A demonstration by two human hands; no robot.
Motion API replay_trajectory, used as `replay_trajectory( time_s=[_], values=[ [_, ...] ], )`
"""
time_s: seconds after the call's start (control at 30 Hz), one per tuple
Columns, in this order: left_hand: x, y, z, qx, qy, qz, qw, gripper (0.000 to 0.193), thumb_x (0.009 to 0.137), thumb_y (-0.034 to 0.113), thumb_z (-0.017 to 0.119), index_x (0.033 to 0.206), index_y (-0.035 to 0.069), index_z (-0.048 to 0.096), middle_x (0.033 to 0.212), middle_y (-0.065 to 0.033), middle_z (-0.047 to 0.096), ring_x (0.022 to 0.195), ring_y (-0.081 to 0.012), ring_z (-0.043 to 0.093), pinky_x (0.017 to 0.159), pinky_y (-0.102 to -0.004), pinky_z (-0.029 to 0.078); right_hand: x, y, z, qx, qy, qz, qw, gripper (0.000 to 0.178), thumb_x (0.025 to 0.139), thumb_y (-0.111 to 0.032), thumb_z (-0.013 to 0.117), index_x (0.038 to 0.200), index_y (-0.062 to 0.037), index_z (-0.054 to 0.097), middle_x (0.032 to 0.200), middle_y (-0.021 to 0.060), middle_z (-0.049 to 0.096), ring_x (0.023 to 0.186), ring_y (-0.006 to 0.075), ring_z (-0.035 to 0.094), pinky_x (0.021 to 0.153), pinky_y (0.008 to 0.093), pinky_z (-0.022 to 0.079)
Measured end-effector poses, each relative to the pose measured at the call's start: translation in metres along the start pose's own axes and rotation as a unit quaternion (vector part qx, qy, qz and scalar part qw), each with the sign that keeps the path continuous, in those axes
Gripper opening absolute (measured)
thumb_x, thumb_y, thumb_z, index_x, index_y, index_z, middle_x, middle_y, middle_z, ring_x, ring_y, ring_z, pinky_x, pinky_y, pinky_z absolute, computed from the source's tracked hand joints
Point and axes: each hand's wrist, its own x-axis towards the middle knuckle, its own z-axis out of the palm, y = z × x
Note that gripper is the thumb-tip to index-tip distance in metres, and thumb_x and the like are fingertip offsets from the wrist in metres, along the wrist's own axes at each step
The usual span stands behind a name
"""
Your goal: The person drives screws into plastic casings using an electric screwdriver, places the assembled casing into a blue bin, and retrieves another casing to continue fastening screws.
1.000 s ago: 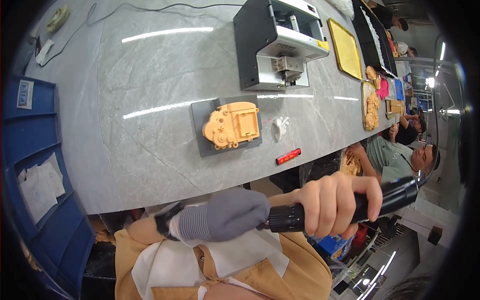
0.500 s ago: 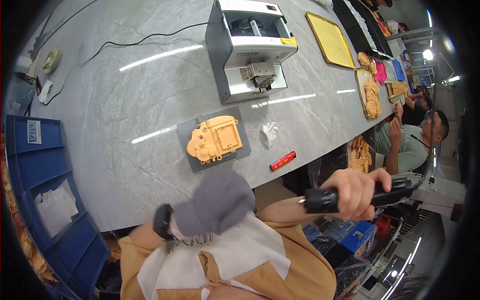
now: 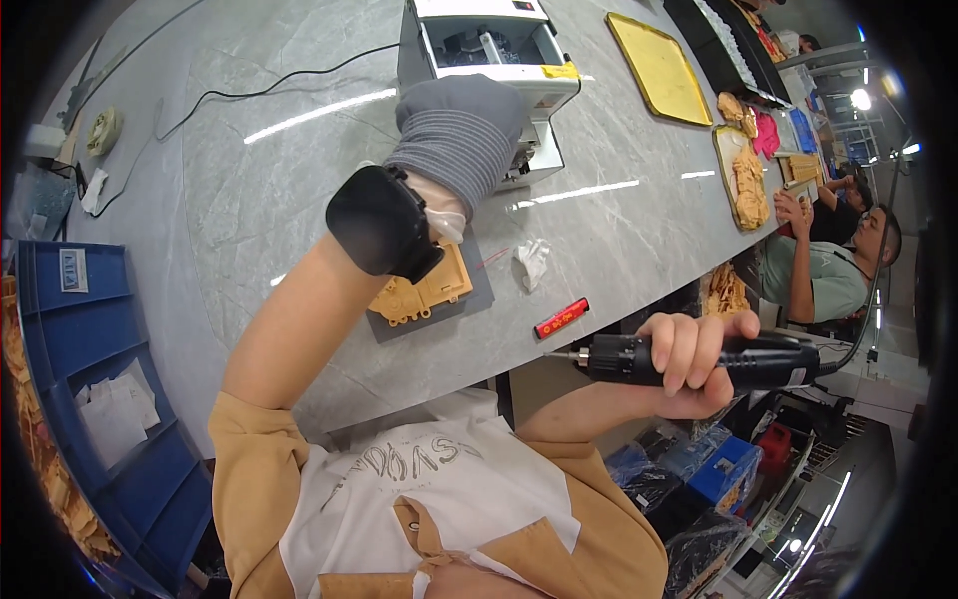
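My left hand (image 3: 454, 130), in a grey knit glove, reaches over the front of a grey-and-white screw feeder machine (image 3: 412, 55). The glove's back faces me, so its fingers and anything in them are hidden. In my bare right hand (image 3: 689, 364) is a black electric screwdriver (image 3: 773, 361), held sideways off the table's front edge, its thin bit pointing left. Partly covered by my left wrist, an orange plastic housing (image 3: 427, 292) lies on a dark grey pad (image 3: 481, 301). A crumpled white tissue (image 3: 532, 264) and a red tube-shaped object (image 3: 562, 318) are to its right.
Blue crates (image 3: 95, 339) stand at the left. A yellow tray (image 3: 654, 65) lies at the far right, near another tray (image 3: 733, 200) with orange parts. A black cable (image 3: 289, 75) runs left from the machine. Co-workers, one in a green shirt (image 3: 833, 280), sit at the right.
My gloved left hand has moved from near my chest forward to the machine's front. My right hand has lifted slightly, still gripping the screwdriver, whose bit now shows clearly.
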Motion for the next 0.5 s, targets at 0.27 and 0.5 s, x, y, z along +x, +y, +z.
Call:
replay_trajectory(
  time_s=[0.27,0.5],
  values=[
    [-0.136,-0.072,0.017,-0.422,0.091,0.119,0.894,0.074,0.063,0.032,0.079,0.122,0.004,0.044,0.116,-0.0167,0.051,0.106,-0.0278,0.052,0.091,-0.0353,0.042,0.05,0.042,0.004,-0.219,0.078,-0.08,0.969,0.055,0.077,-0.004,0.048,0.128,-0.01,0.028,0.061,0.0039,0.043,0.048,0.0146,0.045,0.054,0.0329,0.041],
    [-0.147,-0.07,0.121,-0.306,0.179,0.128,0.926,0.087,0.048,0.021,0.083,0.123,0.007,0.042,0.121,-0.0174,0.043,0.107,-0.0355,0.046,0.094,-0.042,0.038,0.107,0.119,0.003,-0.383,-0.018,-0.041,0.922,0.041,0.074,0.005,0.052,0.113,0.0046,0.038,0.057,0.008,0.053,0.045,0.0152,0.05,0.052,0.0294,0.045]
  ],
)
